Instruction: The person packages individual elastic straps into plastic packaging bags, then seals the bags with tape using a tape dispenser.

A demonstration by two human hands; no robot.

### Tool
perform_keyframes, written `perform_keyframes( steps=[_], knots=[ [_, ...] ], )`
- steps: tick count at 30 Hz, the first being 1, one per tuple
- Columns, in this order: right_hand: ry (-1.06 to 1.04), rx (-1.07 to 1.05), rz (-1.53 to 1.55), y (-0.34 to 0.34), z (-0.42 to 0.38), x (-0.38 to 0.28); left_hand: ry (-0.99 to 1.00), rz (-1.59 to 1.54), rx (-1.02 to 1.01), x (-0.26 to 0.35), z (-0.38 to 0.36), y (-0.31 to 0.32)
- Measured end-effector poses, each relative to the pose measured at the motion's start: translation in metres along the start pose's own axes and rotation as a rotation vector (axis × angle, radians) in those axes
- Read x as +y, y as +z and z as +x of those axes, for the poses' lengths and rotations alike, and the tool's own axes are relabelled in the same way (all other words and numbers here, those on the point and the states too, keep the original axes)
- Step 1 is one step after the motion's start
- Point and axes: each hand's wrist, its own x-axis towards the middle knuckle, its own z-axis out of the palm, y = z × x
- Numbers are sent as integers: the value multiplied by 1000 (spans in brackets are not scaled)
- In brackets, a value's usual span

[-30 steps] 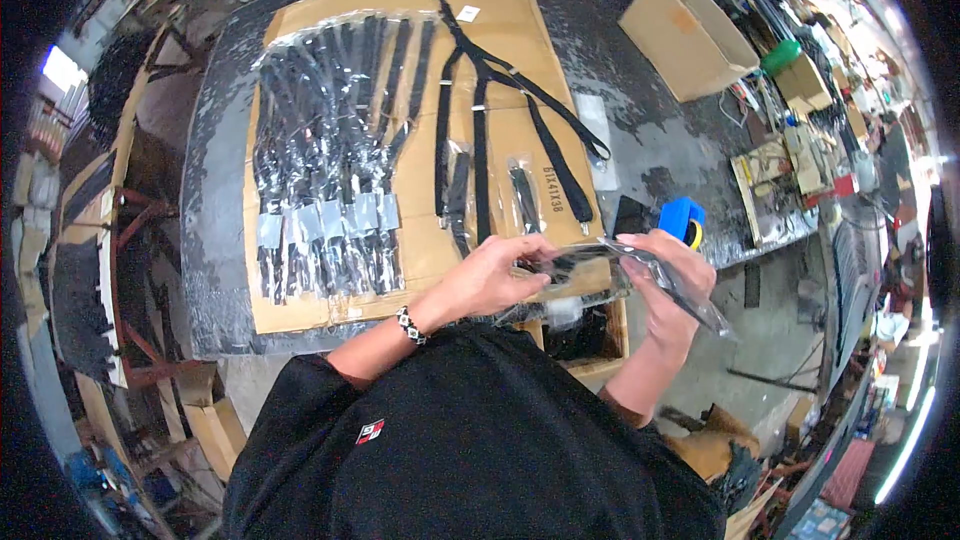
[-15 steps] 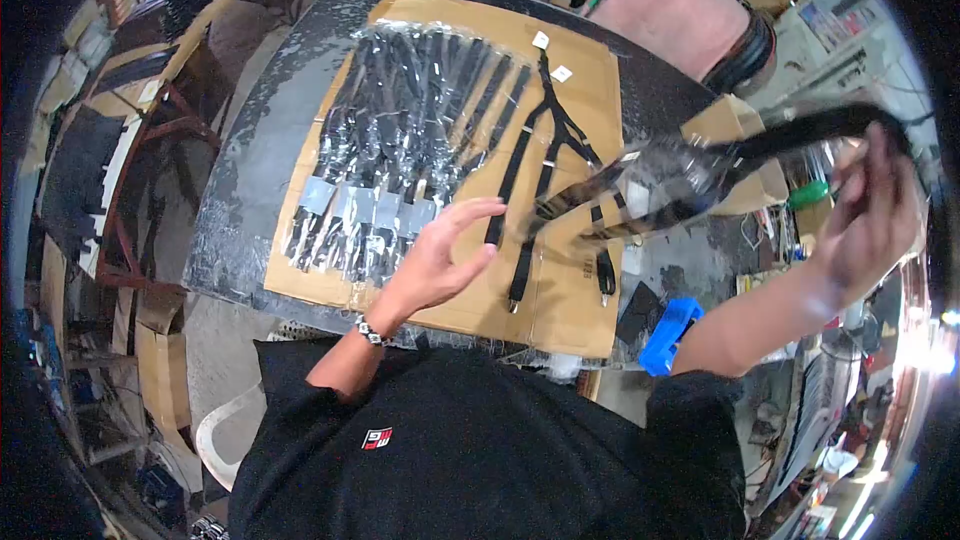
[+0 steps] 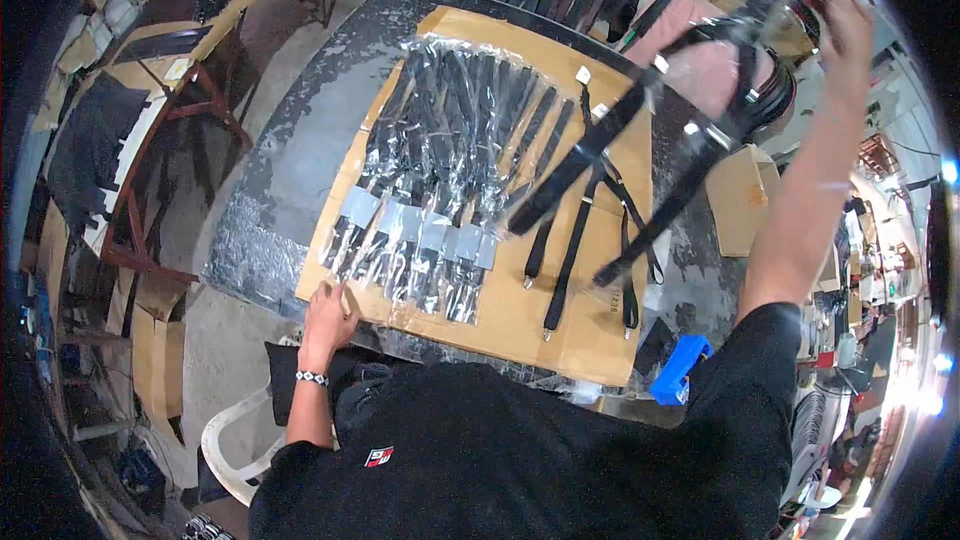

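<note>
My right hand (image 3: pixel 835 15) is raised at the upper right, its fingers closed on black suspenders (image 3: pixel 590 155). Their straps dangle over the cardboard, blurred by motion, and some clear plastic shows around the upper part. My left hand (image 3: pixel 330 318) rests on the near left edge of the cardboard sheet (image 3: pixel 510 340), its thumb apart from the fingers. Behind the hanging straps, another pair of black suspenders (image 3: pixel 570 270) with metal clips lies on the cardboard, partly covered. Several black suspenders in clear plastic bags (image 3: pixel 450 140) lie side by side left of it.
The cardboard lies on a dark, worn table (image 3: pixel 270 190). A blue plastic object (image 3: pixel 682 370) sits at the table's near right corner. An open cardboard box (image 3: pixel 735 200) stands on the right. A white chair (image 3: pixel 225 465) is at the lower left.
My right hand has swung upward with the suspenders, whose straps now hang lower and farther left. My left hand has moved down and left from above the bags to the cardboard edge. The view has shifted.
</note>
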Motion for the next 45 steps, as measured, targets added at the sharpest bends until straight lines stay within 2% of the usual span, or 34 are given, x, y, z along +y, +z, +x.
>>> perform_keyframes(
  steps=[2, 5, 7, 8, 10, 13, 14, 16, 17, 19, 21, 22, 23, 25, 26, 28, 34, 41, 45],
  knots=[
    [156, -176, -72, -12, 41, 59, -15, -2, 33, -12, -2, 7],
    [140, -193, -128, 27, 73, 100, -11, -28, 65, -17, 0, 2],
    [66, -172, -217, 47, 87, 109, 13, -37, 93, -21, 5, -1],
    [89, -169, -151, 49, 90, 111, 12, -51, 89, -23, 7, -4],
    [134, -163, -21, 66, 72, 89, 10, -80, 77, -21, 10, -12],
    [106, -189, -56, 69, 34, 86, -6, -103, 103, -29, 10, -17],
    [40, -238, -90, 68, 1, 85, -20, -119, 102, -31, 12, -19],
    [151, -199, 164, 39, -56, 149, -83, -156, 63, -35, 11, -33],
    [288, -215, -185, 88, -130, 73, -120, -176, 44, -38, 11, -39],
    [536, -336, -197, 79, -234, 112, -141, -146, 85, -48, 12, -42],
    [703, -350, 120, 90, -369, 160, -153, -109, 101, -52, 14, -48],
    [842, -451, 46, 95, -423, 171, -147, -107, 141, -55, 18, -46],
    [1112, -392, 339, 102, -469, 183, -134, -99, 176, -60, 22, -41],
    [1122, -484, 422, 108, -526, 193, -102, -96, 163, -52, 29, -50],
    [1244, -429, 461, 109, -536, 189, -72, -83, 175, -44, 34, -55],
    [1199, -518, 435, 108, -541, 187, -16, -63, 204, -31, 42, -60],
    [1373, -478, 459, 101, -534, 191, 63, -130, 134, 6, 56, -70],
    [1400, -376, 441, 99, -554, 188, 103, -122, 101, 8, 52, -46],
    [1414, -431, 396, 97, -546, 180, 121, -163, 93, 18, 48, -47]
  ],
)
